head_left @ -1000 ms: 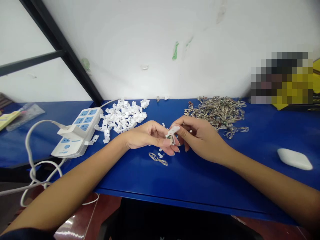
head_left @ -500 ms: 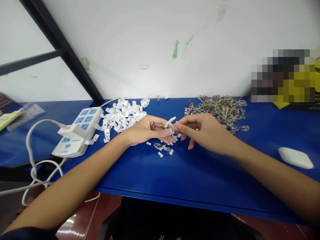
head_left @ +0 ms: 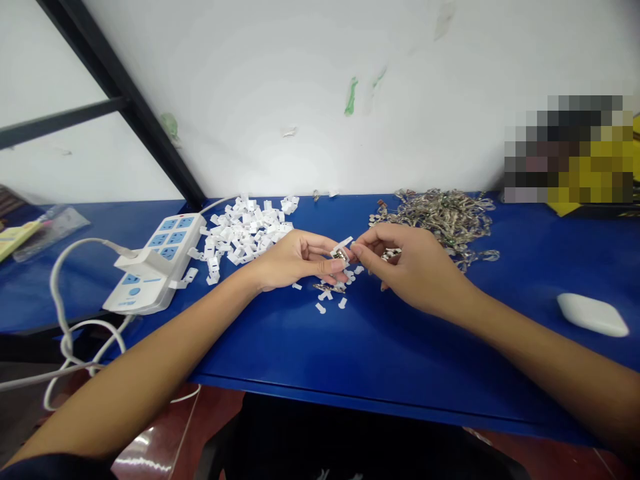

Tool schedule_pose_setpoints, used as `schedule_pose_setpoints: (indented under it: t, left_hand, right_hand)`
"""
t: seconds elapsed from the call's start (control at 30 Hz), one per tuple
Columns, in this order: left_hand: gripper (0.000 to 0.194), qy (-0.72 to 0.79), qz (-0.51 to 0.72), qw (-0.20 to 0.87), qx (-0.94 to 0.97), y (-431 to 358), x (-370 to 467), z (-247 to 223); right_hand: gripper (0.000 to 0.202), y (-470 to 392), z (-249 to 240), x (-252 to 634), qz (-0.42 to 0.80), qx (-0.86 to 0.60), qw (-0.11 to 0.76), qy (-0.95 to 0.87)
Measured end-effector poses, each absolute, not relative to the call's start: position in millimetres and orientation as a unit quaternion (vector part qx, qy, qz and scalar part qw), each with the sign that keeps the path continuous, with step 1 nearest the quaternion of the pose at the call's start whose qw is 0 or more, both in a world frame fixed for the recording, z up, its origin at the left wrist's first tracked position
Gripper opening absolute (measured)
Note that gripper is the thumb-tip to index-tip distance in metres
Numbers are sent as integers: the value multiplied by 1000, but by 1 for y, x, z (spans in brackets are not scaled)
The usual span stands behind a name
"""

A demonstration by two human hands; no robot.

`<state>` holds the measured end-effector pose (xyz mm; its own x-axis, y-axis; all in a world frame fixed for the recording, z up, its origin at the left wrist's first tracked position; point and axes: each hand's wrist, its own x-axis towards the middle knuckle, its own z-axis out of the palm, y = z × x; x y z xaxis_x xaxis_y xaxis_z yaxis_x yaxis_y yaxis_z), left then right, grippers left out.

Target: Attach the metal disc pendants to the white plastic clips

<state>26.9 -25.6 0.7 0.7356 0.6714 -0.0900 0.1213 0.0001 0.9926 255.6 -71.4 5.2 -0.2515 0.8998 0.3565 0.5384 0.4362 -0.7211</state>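
My left hand (head_left: 305, 259) pinches a small white plastic case (head_left: 341, 253) between thumb and fingers, its flap raised and a shiny metallic part showing inside. Close against the right side of this case, the thumb and forefinger of my right hand (head_left: 407, 261) are pressed together; what they grip, if anything, is too small to make out. Under the hands lie small white plastic pieces (head_left: 321, 309) and a wire string (head_left: 327, 288). To the left is a heap of white plastic cases (head_left: 250, 230). Behind my right hand spreads a tangled pile of wire strings (head_left: 440, 217).
A white power strip (head_left: 150, 267) with a plugged-in charger (head_left: 143, 263) and looping white cable stands on the left of the blue table (head_left: 400, 373). At the right lies a rounded white case (head_left: 593, 314). A pale wall (head_left: 320, 87) rises behind the table.
My right hand's fingers have curled in closer beside the case. The wire string below has shifted from an open loop into a narrower bundle. My left hand stays nearly still.
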Motion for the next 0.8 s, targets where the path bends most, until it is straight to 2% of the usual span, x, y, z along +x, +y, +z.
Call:
schedule_pose_setpoints:
  t: [0.23, 0.37, 0.5, 0.8]
  left_hand:
    - [36, 294, 217, 645, 671, -26, 28, 0]
    - [39, 296, 231, 658, 653, -27, 29, 0]
    - [42, 300, 226, 673, 637, -25, 27, -2]
    - [34, 287, 200, 683, 641, -25, 28, -2]
  right_hand:
    - [13, -67, 2, 260, 257, -466, 366, -763]
    - [13, -66, 1, 263, 96, -441, 396, -800]
    - [16, -65, -1, 264, -42, -378, 379, -844]
    - [14, -67, -5, 263, -174, -328, 330, -868]
